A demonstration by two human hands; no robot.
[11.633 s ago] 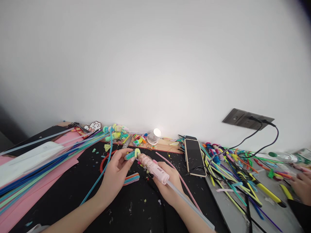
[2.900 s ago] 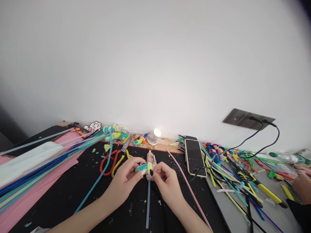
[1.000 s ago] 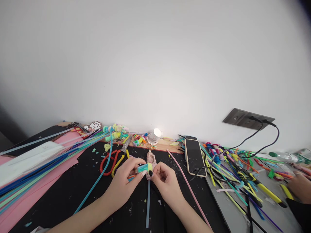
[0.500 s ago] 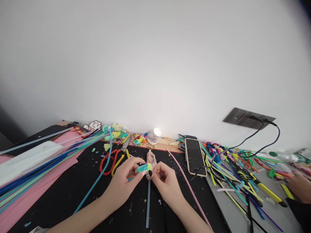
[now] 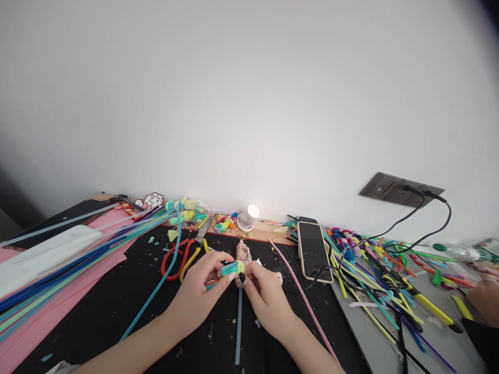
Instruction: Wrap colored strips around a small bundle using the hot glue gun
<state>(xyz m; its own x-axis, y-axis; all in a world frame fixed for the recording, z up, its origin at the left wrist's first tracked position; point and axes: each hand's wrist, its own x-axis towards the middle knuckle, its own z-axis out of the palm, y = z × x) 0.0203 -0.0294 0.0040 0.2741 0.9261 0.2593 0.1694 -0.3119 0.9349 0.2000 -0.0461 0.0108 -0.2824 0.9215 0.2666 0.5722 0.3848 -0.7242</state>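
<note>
My left hand (image 5: 208, 283) pinches a small fuzzy teal-and-yellow pipe-cleaner piece (image 5: 230, 269) between thumb and fingers. My right hand (image 5: 265, 293) is closed at the piece's yellow end, its dark-nailed thumb pressed there. Just behind the hands lies a smeared pinkish-white thing with a pointed tip (image 5: 244, 251), perhaps a hot glue gun; the hands hide much of it. A straight pale blue stick (image 5: 238, 332) runs from beneath the hands towards me. Left of my left hand lie red-handled scissors or pliers (image 5: 174, 262).
A white paper cup (image 5: 248, 217) stands by the wall. Right of it are a phone (image 5: 315, 252), a pink pipe cleaner (image 5: 296, 285) and many coloured stems. Stem bundles lie on pink paper (image 5: 113, 259) at left. Another person's hand (image 5: 483, 301) is at far right.
My hands stay at the same spot with the pipe-cleaner piece. My right hand has turned slightly, and a white bit now shows beyond its knuckles.
</note>
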